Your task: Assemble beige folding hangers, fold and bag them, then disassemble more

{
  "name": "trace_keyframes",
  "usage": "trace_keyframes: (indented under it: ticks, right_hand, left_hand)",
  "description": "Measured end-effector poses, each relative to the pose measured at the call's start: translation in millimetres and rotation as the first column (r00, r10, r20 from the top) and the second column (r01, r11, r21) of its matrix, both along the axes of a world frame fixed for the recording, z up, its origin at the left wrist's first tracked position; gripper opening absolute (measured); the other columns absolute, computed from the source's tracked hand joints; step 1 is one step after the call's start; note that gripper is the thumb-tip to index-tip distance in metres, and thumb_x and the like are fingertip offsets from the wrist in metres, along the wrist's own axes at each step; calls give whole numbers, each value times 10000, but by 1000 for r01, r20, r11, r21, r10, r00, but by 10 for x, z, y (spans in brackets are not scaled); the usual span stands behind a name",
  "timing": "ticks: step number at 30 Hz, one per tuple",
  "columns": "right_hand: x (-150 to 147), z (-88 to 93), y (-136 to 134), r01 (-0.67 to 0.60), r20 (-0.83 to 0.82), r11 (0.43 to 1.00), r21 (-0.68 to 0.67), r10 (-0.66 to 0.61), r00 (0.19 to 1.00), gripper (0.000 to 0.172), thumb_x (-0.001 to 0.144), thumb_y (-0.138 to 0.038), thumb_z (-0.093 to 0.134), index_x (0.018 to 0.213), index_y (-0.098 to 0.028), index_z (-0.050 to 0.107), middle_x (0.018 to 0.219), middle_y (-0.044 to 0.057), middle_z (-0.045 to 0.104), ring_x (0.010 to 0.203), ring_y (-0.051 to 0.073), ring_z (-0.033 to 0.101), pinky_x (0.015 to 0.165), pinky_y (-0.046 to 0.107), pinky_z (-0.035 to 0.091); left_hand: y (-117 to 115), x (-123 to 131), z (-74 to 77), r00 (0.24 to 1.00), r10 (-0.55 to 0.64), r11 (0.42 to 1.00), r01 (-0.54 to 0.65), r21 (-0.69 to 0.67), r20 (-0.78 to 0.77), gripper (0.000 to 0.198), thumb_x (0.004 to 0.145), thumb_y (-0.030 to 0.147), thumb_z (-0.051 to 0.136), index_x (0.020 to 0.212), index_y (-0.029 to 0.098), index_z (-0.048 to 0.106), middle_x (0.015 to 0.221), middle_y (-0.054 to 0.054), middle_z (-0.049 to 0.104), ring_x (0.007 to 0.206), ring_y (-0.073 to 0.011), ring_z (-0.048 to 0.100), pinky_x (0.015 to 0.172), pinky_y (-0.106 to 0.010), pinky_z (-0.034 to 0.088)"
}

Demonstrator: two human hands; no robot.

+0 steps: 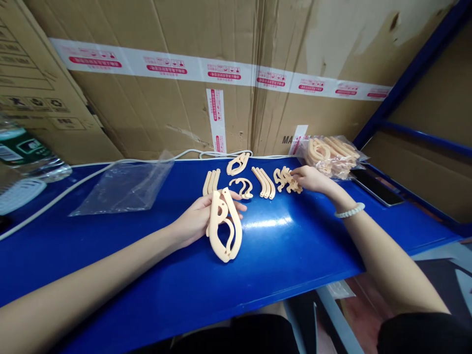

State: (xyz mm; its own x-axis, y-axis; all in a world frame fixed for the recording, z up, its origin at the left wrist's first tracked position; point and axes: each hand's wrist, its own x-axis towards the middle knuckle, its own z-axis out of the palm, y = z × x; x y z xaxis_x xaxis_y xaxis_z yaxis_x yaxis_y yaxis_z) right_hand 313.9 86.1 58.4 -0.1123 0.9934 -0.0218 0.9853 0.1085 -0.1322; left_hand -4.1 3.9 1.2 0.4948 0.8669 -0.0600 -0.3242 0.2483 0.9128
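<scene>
My left hand [197, 219] is closed around a beige folding clothes hanger [236, 236], held above the front part of the blue table with its two arms folded into a pointed oval. My right hand [311, 178] reaches to a pile of small beige curved pieces [283, 179]. Its fingers are bunched at the pile's right side; what lies between them is hidden. Beyond the left hand are a row of hanger arms [211, 182], a few curved hook pieces [243, 188], another folded hanger [238, 163] and a second row of arms [263, 183].
A clear bag of beige parts [330, 155] lies at the back right, beside a dark phone [378, 187]. At left are an empty-looking plastic bag [125, 189], a white cable [88, 176] and a water bottle [29, 152]. Cardboard [165, 108] stands behind the blue table [147, 295].
</scene>
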Motion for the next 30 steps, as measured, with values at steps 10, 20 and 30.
trace_keyframes:
  ticks: [10,20,30]
  right_hand:
    - [-485,92,-534,-497,-78,732,466,593,801,335,979,-280,554,1295,-190,622,1042,112,679,949,245,617,835,385,506]
    - [-1034,-227,-1053,-880,145,232,414,938,315,164,1001,-136,526,967,-161,684,1014,65,686,1098,210,556,957,370,478]
    - [-981,-343,-905,-793,314,312,523,794,520,171,1021,-189,492,958,-177,651,961,61,700,1016,228,566,1055,475,383]
  left_hand:
    - [9,32,0,996,74,997,-72,39,-51,256,858,245,697,1086,132,720,936,-100,759,707,-156,662,646,-239,519]
    - [46,15,-47,998,67,997,-66,31,-9,353,845,252,713,1174,128,694,962,-114,767,831,-224,722,773,-306,557]
    - [8,60,-53,993,104,992,-108,68,52,618,895,634,630,1220,111,583,1053,-170,740,879,-281,731,769,-388,598]
